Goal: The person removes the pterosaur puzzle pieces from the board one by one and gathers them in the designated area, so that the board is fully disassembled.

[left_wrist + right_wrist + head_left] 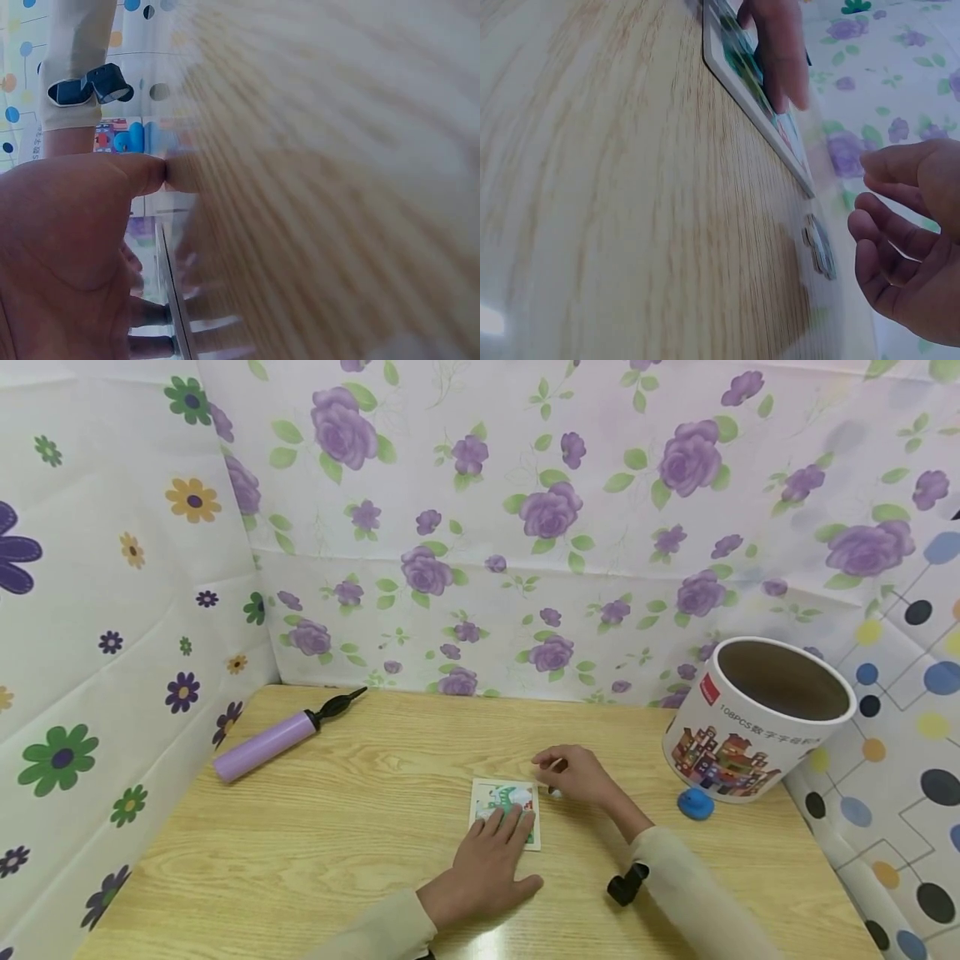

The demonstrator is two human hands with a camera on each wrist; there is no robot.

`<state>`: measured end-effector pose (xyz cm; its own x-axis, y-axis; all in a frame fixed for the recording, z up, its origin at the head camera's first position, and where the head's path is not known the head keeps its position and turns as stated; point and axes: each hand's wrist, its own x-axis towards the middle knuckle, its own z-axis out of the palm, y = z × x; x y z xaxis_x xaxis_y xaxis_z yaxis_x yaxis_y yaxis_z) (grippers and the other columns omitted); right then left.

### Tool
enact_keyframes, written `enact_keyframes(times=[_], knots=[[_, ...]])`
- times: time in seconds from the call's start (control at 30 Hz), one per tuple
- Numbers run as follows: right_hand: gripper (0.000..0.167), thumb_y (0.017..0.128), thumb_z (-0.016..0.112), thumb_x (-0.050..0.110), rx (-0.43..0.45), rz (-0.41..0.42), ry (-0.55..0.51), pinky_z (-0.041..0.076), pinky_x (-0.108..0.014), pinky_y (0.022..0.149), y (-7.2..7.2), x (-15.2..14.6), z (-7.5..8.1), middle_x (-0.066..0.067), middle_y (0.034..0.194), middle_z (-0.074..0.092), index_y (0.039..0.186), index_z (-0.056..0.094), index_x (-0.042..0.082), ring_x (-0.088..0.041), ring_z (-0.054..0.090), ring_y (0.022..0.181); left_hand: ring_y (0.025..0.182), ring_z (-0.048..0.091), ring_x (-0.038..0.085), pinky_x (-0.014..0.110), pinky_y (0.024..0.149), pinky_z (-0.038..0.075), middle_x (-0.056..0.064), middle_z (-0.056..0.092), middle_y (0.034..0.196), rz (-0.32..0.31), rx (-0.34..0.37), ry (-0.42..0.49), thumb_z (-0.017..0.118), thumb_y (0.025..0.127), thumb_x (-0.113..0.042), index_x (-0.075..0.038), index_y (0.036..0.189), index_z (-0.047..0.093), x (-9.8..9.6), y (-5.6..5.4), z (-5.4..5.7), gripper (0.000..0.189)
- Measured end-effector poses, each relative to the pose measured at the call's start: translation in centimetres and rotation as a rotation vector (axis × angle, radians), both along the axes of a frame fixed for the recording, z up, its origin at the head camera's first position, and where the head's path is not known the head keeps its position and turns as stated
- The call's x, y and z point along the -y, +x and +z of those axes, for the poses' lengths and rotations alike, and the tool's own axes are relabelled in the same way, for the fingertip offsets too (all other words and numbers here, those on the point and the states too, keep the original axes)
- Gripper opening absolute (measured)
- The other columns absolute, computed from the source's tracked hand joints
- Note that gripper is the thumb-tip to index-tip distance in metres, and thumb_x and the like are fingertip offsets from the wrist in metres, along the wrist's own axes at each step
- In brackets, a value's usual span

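A small square jigsaw board (535,838) with a pale frame and a green picture lies on the table. My left hand (489,875) rests on its lower part with fingers straight, covering some of the picture; the thumb points out to the right over the table. Just past the board's right edge, my right hand (576,774) hovers with loosely bent fingers and nothing between them. Below those fingers a jigsaw piece (819,246) lies on the wood beside the board's corner. In the head view the right hand mostly hides this piece.
A lilac hand pump (266,745) with a black nozzle lies at the back left. At the back right stands a large white bucket (738,739), with a small blue toy duck (696,804) in front of it. Patterned cloth walls (480,552) border the table.
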<state>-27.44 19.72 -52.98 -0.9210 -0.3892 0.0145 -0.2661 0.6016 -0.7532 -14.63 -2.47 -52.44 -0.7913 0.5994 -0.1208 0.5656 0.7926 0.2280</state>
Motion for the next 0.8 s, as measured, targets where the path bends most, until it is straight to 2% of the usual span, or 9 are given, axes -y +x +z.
enact_keyframes(times=[0.2,0.3,0.43,0.8], knots=[[0.026,0.098,0.072,0.028,-0.022,0.06,-0.013,0.058,-0.033,0.073,-0.1,1.6,0.0,-0.001,0.113,0.071,0.118,0.075,0.013,-0.015,0.067,0.091,0.155,0.023,0.035,0.056,0.118,0.03,0.013,0.019,0.17,0.001,-0.001,-0.042,0.042,0.102,-0.063,-0.01,0.163,0.026,0.0,0.2,0.3,0.082],[0.026,0.097,0.072,0.029,-0.073,0.107,-0.005,0.057,-0.034,0.079,-0.1,2.3,0.0,0.001,0.114,0.072,0.117,0.077,0.013,-0.014,0.067,0.094,0.155,0.022,0.034,0.056,0.119,0.03,0.012,0.018,0.17,0.005,0.002,-0.053,0.041,0.102,-0.064,-0.011,0.163,0.025,0.0,0.2,0.3,0.083],[0.027,0.097,0.073,0.03,-0.128,0.179,0.01,0.057,-0.035,0.08,-0.2,3.3,0.0,0.002,0.11,0.072,0.116,0.078,0.013,-0.013,0.067,0.093,0.155,0.022,0.033,0.055,0.119,0.029,0.01,0.016,0.171,0.006,0.004,-0.049,0.041,0.102,-0.064,-0.011,0.164,0.024,-0.1,0.2,0.2,0.083],[0.021,0.096,0.074,0.027,-0.121,0.232,0.049,0.057,-0.034,0.083,-0.7,4.9,-0.6,0.007,0.107,0.072,0.113,0.08,0.016,-0.011,0.066,0.096,0.156,0.021,0.032,0.055,0.119,0.028,0.011,0.015,0.171,0.003,0.005,-0.038,0.041,0.102,-0.064,-0.012,0.164,0.022,0.1,0.2,0.0,0.083]])
